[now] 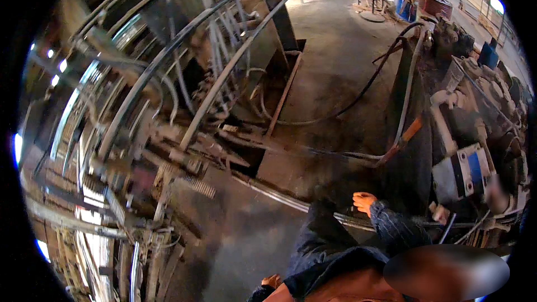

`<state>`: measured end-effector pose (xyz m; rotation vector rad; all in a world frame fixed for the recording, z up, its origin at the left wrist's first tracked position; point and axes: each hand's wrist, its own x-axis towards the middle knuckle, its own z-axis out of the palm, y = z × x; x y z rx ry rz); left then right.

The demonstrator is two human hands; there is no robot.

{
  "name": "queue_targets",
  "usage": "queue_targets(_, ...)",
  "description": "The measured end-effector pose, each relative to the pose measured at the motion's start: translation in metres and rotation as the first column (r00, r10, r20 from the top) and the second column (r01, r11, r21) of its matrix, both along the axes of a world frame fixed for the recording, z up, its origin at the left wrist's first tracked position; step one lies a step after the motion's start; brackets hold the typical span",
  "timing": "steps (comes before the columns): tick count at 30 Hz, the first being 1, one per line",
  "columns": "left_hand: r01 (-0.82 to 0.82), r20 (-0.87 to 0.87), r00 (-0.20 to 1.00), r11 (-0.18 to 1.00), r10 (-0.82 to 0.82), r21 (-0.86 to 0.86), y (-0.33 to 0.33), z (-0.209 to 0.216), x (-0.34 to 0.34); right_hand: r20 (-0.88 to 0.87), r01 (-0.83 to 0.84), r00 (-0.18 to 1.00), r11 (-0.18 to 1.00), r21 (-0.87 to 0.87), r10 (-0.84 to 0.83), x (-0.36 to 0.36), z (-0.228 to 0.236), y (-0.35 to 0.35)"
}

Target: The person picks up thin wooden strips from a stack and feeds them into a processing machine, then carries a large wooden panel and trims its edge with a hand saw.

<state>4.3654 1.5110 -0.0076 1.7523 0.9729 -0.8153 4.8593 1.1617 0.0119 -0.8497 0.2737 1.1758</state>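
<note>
The right hand (364, 202) hangs near the metal rails (268, 192) that run along the floor (330, 28) from the middle toward the right. Its fingers look bent; whether this grip closes on anything, I cannot tell. The left hand (272, 281) is low at the near edge, partly cut off, and its grip cannot be told either.

At the far right a blue bin (404, 9) stands on the floor, with something brown showing at its mouth, too small to name. Just to its right is a dark red bin (435, 5); its contents are unclear. Nearer, on the right, a smaller blue container (488, 56) sits among dusty machinery (444, 114); its inside is hidden.
</note>
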Motion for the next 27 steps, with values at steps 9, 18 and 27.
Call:
queue_targets(9, 0.154, 0.029, 0.987, 0.987, -0.155, 0.045, 0.078, 0.015, 0.298, 0.091, 0.188, 0.979, 0.979, -0.083, -0.18, 0.326, -0.037, 0.071)
queue_targets(18, -0.568, 0.263, 0.69, 0.729, 0.675, -0.381, 0.172, 0.065, 0.625, 0.626, 0.102, 0.739, 0.877, -0.471, 0.25, 0.499, -0.065, -0.048)
queue_targets(27, -0.51, 0.235, 0.678, 0.677, 0.696, -0.531, 0.142, 0.06, 0.912, 0.046, -0.219, 0.693, 0.271, -0.938, 0.719, 0.584, -0.011, -0.09)
